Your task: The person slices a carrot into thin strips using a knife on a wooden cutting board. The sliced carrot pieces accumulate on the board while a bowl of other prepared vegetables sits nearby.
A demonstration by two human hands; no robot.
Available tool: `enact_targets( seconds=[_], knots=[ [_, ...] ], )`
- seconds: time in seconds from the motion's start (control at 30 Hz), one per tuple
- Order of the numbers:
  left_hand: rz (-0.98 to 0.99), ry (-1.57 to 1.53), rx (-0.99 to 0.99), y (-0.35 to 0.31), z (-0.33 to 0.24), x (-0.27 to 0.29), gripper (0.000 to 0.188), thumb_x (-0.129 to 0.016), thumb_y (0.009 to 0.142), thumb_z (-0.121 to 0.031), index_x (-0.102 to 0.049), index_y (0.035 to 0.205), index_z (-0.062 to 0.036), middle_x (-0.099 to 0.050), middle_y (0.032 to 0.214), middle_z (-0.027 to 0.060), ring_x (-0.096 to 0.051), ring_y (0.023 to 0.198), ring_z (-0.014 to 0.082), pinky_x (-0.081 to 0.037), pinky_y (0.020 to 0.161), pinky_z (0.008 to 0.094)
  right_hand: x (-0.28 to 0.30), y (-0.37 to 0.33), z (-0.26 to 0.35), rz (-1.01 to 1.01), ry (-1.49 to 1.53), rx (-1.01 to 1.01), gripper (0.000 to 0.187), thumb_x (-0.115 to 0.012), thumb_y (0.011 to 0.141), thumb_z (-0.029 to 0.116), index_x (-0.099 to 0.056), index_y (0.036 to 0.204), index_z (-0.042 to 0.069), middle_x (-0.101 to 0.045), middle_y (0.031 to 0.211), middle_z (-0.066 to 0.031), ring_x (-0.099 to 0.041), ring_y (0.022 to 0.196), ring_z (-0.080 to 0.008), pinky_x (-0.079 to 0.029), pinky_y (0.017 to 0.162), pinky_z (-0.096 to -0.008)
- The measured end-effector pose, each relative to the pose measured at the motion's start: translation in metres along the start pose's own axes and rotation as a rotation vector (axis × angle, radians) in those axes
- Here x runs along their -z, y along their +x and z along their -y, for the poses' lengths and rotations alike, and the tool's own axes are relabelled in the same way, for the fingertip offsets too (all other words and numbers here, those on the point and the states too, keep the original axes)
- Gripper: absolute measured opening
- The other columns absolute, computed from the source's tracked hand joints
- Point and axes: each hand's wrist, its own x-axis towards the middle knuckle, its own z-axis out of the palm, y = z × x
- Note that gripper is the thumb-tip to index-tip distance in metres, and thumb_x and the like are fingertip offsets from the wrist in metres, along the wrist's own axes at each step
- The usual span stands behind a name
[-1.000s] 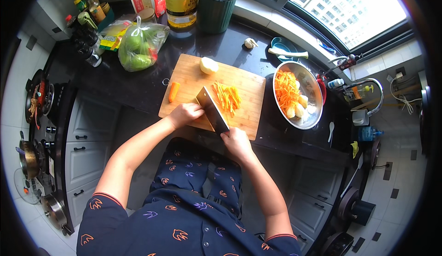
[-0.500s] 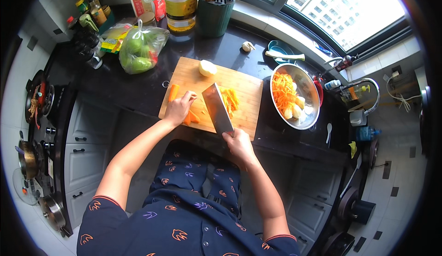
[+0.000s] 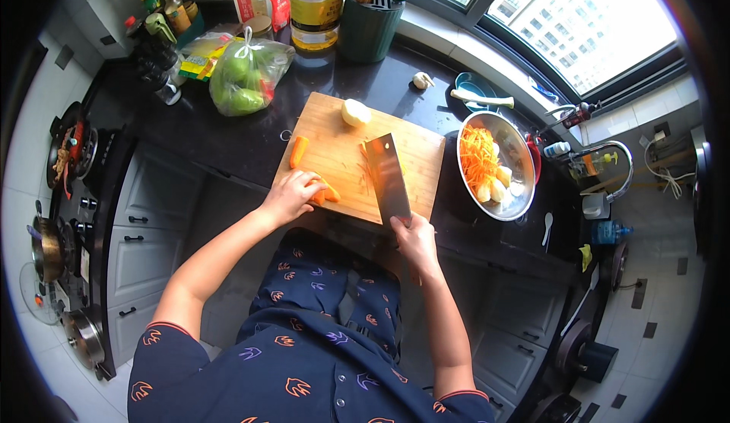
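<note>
On the wooden cutting board [image 3: 342,153], my left hand [image 3: 289,197] has its fingers curled onto carrot slices [image 3: 329,192] at the near-left edge. My right hand [image 3: 415,242] grips the handle of a cleaver [image 3: 389,176], whose broad blade slants over the right part of the board. The blade hides most of the cut carrot; a few thin shreds show left of it. A carrot chunk [image 3: 299,151] lies beyond my left hand. Near the board's far edge sits a pale, peeled round vegetable [image 3: 355,112].
Right of the board stands a metal bowl [image 3: 528,168] of shredded carrot [image 3: 477,153] and pale peeled pieces. A garlic bulb [image 3: 422,81] and a peeler-like white-handled tool [image 3: 482,98] lie behind. A knotted plastic bag [image 3: 247,81] of green produce and an oil bottle [image 3: 316,12] stand far left.
My left hand has come down and nearer onto the carrot slices. The cleaver has shifted right, now covering the shredded carrot pile. The whole view has moved slightly.
</note>
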Motion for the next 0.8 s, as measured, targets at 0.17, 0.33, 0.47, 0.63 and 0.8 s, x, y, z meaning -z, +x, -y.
enact_targets(
  seconds=[0.17,0.33,0.47,0.63,0.8],
  knots=[
    [0.007,0.015,0.008,0.005,0.008,-0.01,0.055,-0.086,0.068,-0.015,-0.069,0.12,-0.0152,-0.065,0.119,0.0021,-0.061,0.113,0.0247,-0.052,0.098,0.0378,-0.018,-0.006,-0.02,0.038,-0.037,-0.001,0.03,-0.069,0.091,0.024,-0.071,0.105,-0.003,-0.072,0.085,-0.0238,-0.073,0.079,-0.0362,-0.055,0.073,-0.0403],
    [0.017,-0.034,-0.027,0.009,0.015,-0.005,0.051,-0.086,0.068,-0.018,-0.071,0.117,-0.015,-0.068,0.113,0.0001,-0.062,0.11,0.0233,-0.052,0.097,0.0368,-0.023,-0.011,-0.018,0.064,-0.04,-0.018,0.03,-0.069,0.091,0.023,-0.071,0.109,0.0,-0.073,0.095,-0.0235,-0.072,0.093,-0.0389,-0.056,0.08,-0.0411],
    [-0.041,-0.003,-0.029,0.011,0.006,-0.002,0.045,-0.085,0.07,-0.02,-0.073,0.113,-0.0151,-0.069,0.107,0.0,-0.063,0.105,0.023,-0.052,0.094,0.0365,-0.025,-0.013,-0.013,0.071,-0.068,0.036,0.029,-0.068,0.091,0.023,-0.071,0.11,0.0,-0.073,0.096,-0.023,-0.072,0.094,-0.0383,-0.056,0.082,-0.0412],
    [-0.093,-0.012,0.056,0.011,0.009,-0.017,0.038,-0.084,0.072,-0.021,-0.075,0.108,-0.0133,-0.069,0.102,0.001,-0.064,0.102,0.0239,-0.053,0.091,0.0377,-0.032,-0.012,-0.012,0.09,-0.079,0.047,0.028,-0.068,0.092,0.023,-0.071,0.11,0.002,-0.073,0.095,-0.0224,-0.072,0.094,-0.0383,-0.056,0.082,-0.0419],
    [-0.158,0.017,0.081,0.013,0.005,-0.022,0.038,-0.084,0.071,-0.021,-0.075,0.106,-0.0115,-0.069,0.101,0.0019,-0.064,0.101,0.0244,-0.053,0.091,0.0388,-0.038,-0.011,-0.017,0.04,-0.172,0.146,0.025,-0.068,0.092,0.025,-0.071,0.103,0.002,-0.072,0.091,-0.0229,-0.07,0.09,-0.0413,-0.056,0.08,-0.0457]
  ],
)
